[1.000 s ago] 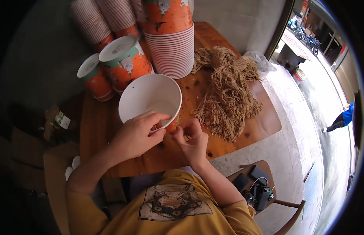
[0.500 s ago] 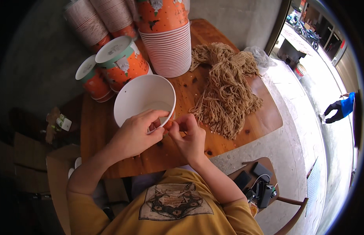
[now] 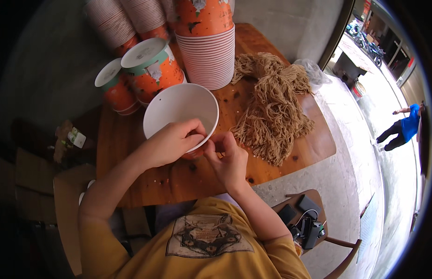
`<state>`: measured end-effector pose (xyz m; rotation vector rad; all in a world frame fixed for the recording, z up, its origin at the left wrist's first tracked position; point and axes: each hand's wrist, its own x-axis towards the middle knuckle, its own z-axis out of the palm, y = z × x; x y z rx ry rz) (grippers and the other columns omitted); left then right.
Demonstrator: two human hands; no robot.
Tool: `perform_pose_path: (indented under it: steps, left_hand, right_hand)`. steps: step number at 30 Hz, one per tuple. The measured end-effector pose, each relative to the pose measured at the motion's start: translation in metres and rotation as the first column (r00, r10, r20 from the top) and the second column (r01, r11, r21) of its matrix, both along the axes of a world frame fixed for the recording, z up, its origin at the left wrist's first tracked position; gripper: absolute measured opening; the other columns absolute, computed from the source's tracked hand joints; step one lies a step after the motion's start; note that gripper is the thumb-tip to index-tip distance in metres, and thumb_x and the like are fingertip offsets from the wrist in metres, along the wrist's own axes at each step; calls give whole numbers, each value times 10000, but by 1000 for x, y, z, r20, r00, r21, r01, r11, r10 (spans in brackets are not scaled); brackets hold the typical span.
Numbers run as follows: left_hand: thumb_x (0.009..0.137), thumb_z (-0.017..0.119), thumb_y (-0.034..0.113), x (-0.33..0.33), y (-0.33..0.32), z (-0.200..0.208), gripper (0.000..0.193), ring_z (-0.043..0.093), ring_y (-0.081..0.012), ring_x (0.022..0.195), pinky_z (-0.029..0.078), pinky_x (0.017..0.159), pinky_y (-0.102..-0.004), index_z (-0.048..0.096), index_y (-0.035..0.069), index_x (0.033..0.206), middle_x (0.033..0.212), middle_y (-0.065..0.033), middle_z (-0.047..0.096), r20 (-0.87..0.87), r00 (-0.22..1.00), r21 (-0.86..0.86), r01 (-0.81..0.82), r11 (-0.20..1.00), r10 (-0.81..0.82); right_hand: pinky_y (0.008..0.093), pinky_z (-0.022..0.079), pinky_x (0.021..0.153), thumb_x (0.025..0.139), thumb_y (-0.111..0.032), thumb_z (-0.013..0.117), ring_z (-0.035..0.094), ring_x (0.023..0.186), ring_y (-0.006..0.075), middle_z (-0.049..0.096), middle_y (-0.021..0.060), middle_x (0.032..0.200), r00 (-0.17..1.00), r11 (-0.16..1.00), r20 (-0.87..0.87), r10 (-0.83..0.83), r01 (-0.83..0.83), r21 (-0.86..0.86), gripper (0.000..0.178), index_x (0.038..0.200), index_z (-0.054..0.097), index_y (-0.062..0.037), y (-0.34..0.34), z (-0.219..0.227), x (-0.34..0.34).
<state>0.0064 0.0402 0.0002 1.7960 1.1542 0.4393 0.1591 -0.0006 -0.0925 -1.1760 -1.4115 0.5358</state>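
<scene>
A paper bucket [image 3: 169, 109], white inside and orange outside, stands tilted towards me on the wooden table, mouth up. My left hand [image 3: 181, 138] reaches over its near rim. Its thumb and fingers are drawn together inside, close to the right wall. Just outside that same stretch of rim, my right hand [image 3: 229, 160] is closed in a pinch, thumb against curled fingers. Whatever either hand pinches is too small or hidden to make out. A heap of tan twine cords [image 3: 276, 111] lies to the right of the bucket.
Behind the bucket rises a tall stack of nested orange buckets [image 3: 209, 63]. Two upside-down buckets [image 3: 153, 69] stand at the left, with more stacks [image 3: 114, 28] behind them. A chair [image 3: 313, 200] at lower right bears black devices. A person in blue [image 3: 408, 125] is outside.
My left thumb has moved from outside the rim to inside the bucket. Bucket and hands appear slightly further right, as the view has shifted a little. The person outside has changed stance.
</scene>
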Motion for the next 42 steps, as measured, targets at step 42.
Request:
perform_pose_path:
  steps: [42]
  left_hand:
    - [943, 612, 164, -2, 11, -17, 176, 550, -55, 795, 453, 715, -216, 629, 36, 1062, 899, 18, 614, 426, 904, -240, 87, 967, 24]
  right_hand:
    - [153, 386, 501, 941, -123, 627, 550, 597, 16, 694, 3, 857, 711, 578, -377, 594, -703, -415, 106, 1034, 626, -71, 70, 105, 51]
